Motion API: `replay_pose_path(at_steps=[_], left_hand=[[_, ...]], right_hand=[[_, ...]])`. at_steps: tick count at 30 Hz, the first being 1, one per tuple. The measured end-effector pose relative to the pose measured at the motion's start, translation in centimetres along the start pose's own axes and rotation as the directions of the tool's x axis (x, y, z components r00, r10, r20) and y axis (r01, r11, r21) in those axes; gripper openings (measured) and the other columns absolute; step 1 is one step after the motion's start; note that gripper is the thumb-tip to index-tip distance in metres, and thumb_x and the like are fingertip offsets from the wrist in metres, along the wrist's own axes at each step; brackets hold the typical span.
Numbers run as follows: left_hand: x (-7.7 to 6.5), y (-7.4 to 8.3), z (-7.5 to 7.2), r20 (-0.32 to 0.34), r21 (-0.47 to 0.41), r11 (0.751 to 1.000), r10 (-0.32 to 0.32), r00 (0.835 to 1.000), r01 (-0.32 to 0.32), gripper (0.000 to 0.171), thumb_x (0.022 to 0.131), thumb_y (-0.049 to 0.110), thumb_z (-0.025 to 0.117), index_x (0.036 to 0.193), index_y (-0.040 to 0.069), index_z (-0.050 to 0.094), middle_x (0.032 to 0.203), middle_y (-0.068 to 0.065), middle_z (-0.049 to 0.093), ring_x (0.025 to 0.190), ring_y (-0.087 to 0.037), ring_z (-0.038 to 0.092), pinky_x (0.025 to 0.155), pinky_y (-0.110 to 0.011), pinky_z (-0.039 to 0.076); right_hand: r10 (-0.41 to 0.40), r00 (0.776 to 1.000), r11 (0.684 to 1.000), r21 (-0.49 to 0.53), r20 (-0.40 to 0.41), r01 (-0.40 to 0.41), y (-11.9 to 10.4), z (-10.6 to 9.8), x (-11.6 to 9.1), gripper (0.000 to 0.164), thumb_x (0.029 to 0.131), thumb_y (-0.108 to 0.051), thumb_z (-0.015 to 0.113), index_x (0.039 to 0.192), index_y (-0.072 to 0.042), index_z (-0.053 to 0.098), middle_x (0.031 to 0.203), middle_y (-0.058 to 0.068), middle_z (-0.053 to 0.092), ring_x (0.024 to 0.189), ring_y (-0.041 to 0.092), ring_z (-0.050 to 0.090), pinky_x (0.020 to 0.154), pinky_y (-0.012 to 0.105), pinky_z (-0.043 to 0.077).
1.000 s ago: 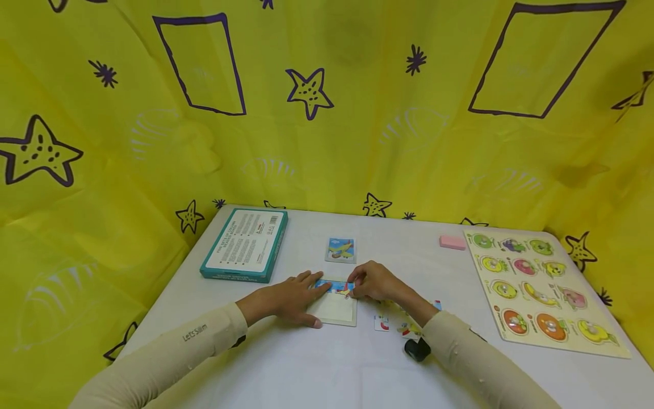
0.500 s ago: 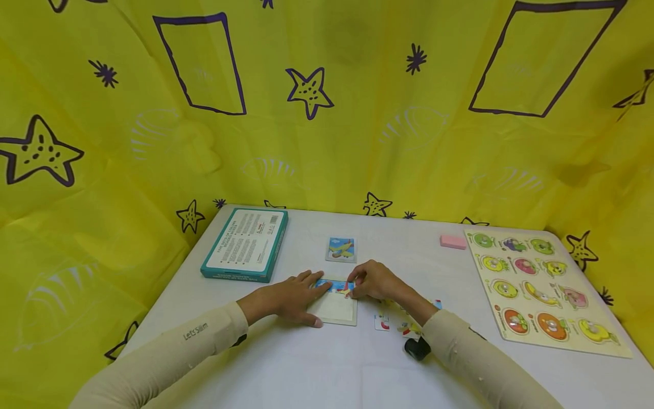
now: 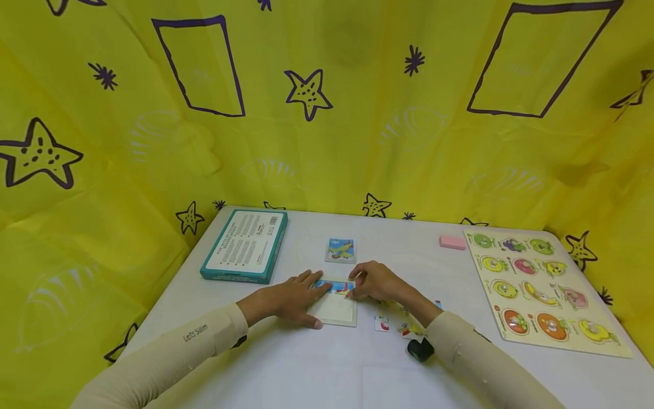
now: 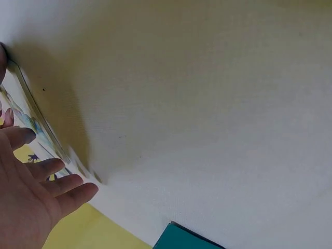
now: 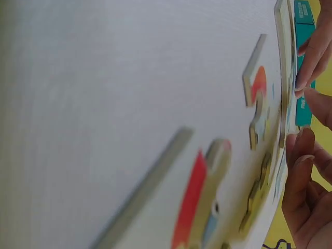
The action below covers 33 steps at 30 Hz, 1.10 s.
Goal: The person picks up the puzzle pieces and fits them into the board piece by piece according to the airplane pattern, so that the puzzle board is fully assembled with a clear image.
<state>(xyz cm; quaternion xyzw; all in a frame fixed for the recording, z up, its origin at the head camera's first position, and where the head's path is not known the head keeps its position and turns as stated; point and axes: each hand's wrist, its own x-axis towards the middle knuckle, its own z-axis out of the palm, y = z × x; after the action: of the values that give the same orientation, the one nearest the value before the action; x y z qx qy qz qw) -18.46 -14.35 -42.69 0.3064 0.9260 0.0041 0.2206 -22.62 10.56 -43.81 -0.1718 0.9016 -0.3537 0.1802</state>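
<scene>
A shallow puzzle tray (image 3: 332, 312) is lying near the middle of the surface (image 3: 306, 369), where it is being steadied by the left hand (image 3: 296, 298); its fingers are being held straight and spread across the tray's far-left corner. By the right hand (image 3: 378, 282), the red-and-blue piece (image 3: 346, 290) at the tray's far-right corner is being pinched, its grip apparently clamped between thumb and finger.

Along the tray's far edge a strip of picture is showing, while the near part is being left bare. The step in hand is seemingly the seating of this corner piece. For the next move, a firm downward press is probably being called for, then a release and a reach to the loose pieces (image 3: 381, 322) lying off the tray's right edge.

Toward the surface's far edge, a small airplane picture (image 3: 340, 250) is lying, perhaps being used as a guide. Near the surface's left edge a teal box (image 3: 245, 244) is resting; along the right edge, a fruit board (image 3: 546, 289) is lying.
</scene>
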Motion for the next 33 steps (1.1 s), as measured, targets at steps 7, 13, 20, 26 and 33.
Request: replay_pose_path(at_steps=[7, 13, 20, 26, 33], left_hand=[[0.5, 0.2, 0.4, -0.032, -0.007, 0.996, 0.092, 0.995, -0.092, 0.096, 0.091, 0.069, 0.056, 0.162, 0.019, 0.017, 0.17, -0.008, 0.01, 0.156, -0.037, 0.01, 0.122, -0.056, 0.023], [1.0, 0.8, 0.7, -0.051, 0.002, 0.988, 0.153, 0.987, -0.153, 0.094, 0.093, 0.069, 0.052, 0.163, 0.021, 0.012, 0.171, -0.006, 0.008, 0.157, -0.034, 0.008, 0.123, -0.056, 0.022], [1.5, 1.4, 0.8, -0.051, 0.029, 0.986, 0.163, 0.985, -0.162, 0.091, 0.095, 0.067, 0.05, 0.163, 0.018, 0.013, 0.171, -0.006, 0.006, 0.157, -0.035, 0.007, 0.122, -0.058, 0.022], [1.6, 1.6, 1.0, -0.059, 0.053, 0.989, 0.142, 0.988, -0.139, 0.089, 0.095, 0.065, 0.052, 0.163, 0.018, 0.017, 0.171, -0.005, 0.009, 0.157, -0.034, 0.009, 0.121, -0.058, 0.024], [1.7, 1.9, 1.0, -0.051, 0.055, 0.99, 0.135, 0.989, -0.133, 0.089, 0.095, 0.065, 0.052, 0.163, 0.02, 0.016, 0.171, -0.004, 0.008, 0.157, -0.032, 0.009, 0.122, -0.057, 0.023]], right_hand=[[-0.087, 0.996, 0.992, 0.093, 0.026, 0.085, 1.3, -1.5, -1.2, 0.035, 0.086, -0.02, 0.079, 0.115, -0.004, 0.069, 0.091, 0.004, 0.064, 0.065, 0.015, 0.058, 0.061, 0.027, 0.051], [-0.111, 0.993, 0.989, 0.099, 0.027, 0.108, 2.8, -2.9, -2.5, 0.036, 0.09, -0.024, 0.076, 0.117, -0.002, 0.068, 0.093, 0.005, 0.064, 0.065, 0.017, 0.06, 0.062, 0.029, 0.054], [-0.066, 0.998, 0.993, 0.1, -0.016, 0.067, 4.6, -4.1, -4.0, 0.033, 0.088, -0.024, 0.078, 0.114, -0.004, 0.07, 0.097, 0.005, 0.063, 0.064, 0.016, 0.057, 0.06, 0.026, 0.049], [-0.021, 0.999, 0.999, 0.043, -0.039, 0.023, 5.3, -4.3, -5.1, 0.036, 0.085, -0.028, 0.081, 0.113, -0.008, 0.074, 0.107, 0.007, 0.068, 0.077, 0.017, 0.058, 0.064, 0.025, 0.047], [0.001, 0.999, 0.997, 0.072, -0.044, 0.002, 5.9, -3.9, -5.8, 0.035, 0.081, -0.022, 0.084, 0.111, -0.007, 0.075, 0.114, 0.011, 0.069, 0.078, 0.017, 0.059, 0.063, 0.024, 0.048]])
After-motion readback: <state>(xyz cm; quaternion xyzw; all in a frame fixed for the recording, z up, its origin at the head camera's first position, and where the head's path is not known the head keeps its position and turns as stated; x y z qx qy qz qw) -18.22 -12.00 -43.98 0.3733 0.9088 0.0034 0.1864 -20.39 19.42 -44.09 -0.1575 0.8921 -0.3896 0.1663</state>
